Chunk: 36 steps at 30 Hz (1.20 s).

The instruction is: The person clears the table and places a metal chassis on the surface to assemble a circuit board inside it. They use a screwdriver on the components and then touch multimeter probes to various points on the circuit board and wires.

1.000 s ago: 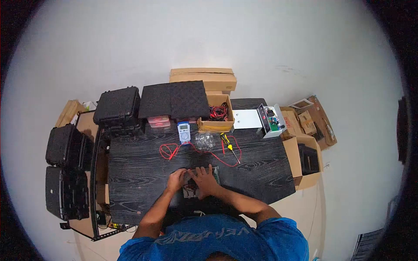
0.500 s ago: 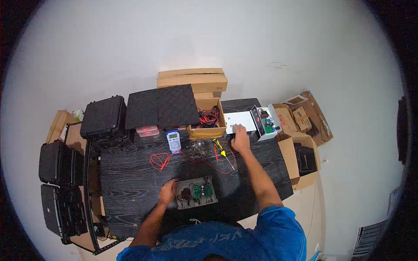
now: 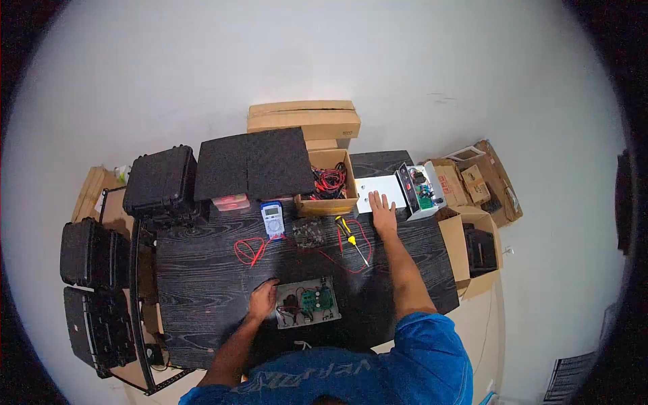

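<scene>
My left hand [image 3: 262, 300] is closed on the left side of a shallow grey enclosure [image 3: 287, 325] lying near the front of the table. Inside it sit a green circuit board [image 3: 316, 300] and dark wiring. My right hand [image 3: 383, 214] is open, its fingers spread flat over the front edge of a white metal cover [image 3: 378, 187]. Just right of that cover stands an open white case [image 3: 422, 213] with another circuit board inside. A yellow and black screwdriver [image 3: 350, 235] lies left of my right forearm, beside a red test lead.
A multimeter [image 3: 273, 219] with red leads lies mid-table, left of a clear bag of small parts [image 3: 308, 233]. Behind are a cardboard box of cables [image 3: 329, 204] and black foam sheets [image 3: 253, 163]. Black hard cases [image 3: 162, 179] stand left; open cartons [image 3: 461, 253] are at right.
My right hand has gone from bent fingers to spread fingers flat on the white cover. The whole view has shifted slightly. My left hand stays at the grey enclosure.
</scene>
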### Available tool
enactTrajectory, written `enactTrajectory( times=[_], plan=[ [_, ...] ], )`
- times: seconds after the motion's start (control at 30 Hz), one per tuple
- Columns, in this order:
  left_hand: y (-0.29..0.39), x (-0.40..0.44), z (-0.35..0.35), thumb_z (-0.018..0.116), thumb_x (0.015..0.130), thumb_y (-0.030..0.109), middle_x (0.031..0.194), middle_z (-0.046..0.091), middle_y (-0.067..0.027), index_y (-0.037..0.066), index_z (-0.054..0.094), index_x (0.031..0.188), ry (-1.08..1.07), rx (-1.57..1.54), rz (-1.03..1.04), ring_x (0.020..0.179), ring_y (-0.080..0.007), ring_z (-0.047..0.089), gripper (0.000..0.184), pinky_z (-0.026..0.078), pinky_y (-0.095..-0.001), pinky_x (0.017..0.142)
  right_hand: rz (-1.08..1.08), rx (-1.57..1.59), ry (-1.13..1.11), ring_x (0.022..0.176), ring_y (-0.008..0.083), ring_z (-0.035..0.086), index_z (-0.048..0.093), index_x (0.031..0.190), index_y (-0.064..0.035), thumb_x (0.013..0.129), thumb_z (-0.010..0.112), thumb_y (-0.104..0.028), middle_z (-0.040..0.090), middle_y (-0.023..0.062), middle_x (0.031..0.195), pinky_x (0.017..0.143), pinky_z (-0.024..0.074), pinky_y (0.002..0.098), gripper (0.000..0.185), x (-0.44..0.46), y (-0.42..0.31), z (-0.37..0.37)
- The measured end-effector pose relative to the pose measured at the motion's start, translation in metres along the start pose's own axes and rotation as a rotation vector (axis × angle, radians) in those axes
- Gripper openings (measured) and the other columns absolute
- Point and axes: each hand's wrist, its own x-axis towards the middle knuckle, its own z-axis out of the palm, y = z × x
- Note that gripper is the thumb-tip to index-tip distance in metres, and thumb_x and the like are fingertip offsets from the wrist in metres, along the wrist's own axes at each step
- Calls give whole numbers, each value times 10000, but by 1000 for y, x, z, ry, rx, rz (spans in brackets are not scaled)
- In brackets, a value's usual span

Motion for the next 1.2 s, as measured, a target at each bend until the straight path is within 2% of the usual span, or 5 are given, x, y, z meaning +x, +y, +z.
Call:
enactTrajectory(
  times=[0.6, 0.73, 0.83, 1.03, 1.2],
  plan=[
    [17, -2, -10, 595, 999, 116, 1177, 728, -221, 56, 685, 1250, -52, -90, -192, 1100, -415, 703, 274, 565, -464, 928, -19, -7, -35, 1566, 320, 303, 256, 1657, -135, 1008, 418, -80, 270, 78, 1724, 1215, 288, 640, 671, -146, -14, -23],
    [1, -2, 1, 613, 982, 106, 1162, 732, -213, 60, 688, 1241, 0, -79, -136, 1079, -402, 710, 274, 568, -469, 907, 15, 164, -27, 1522, 342, 371, 359, 1603, -103, 927, 543, -76, 356, 130, 1676, 1180, 327, 638, 702, -160, -32, -52],
    [-10, -2, 8, 638, 970, 114, 1119, 742, -199, 52, 700, 1192, 39, -87, -64, 1043, -386, 722, 238, 573, -461, 879, -36, 325, 84, 1412, 346, 486, 487, 1506, -89, 875, 619, -91, 504, 162, 1547, 1169, 336, 625, 644, -148, -64, -107],
    [6, 21, 6, 703, 943, 129, 945, 759, -172, 30, 717, 1057, 99, -201, 22, 899, -338, 761, 152, 589, -398, 787, -269, 536, 300, 1056, 324, 667, 765, 987, -67, 864, 659, -145, 753, 111, 975, 1019, 423, 582, 180, -77, -144, -101],
    [-6, 27, 26, 720, 942, 129, 899, 764, -153, 16, 711, 1020, 210, -278, 205, 844, -300, 774, 138, 593, -381, 741, -291, 192, 99, 989, 308, 704, 781, 909, -86, 863, 667, -175, 761, 120, 900, 938, 443, 555, 152, -21, -193, -74]
  ],
)
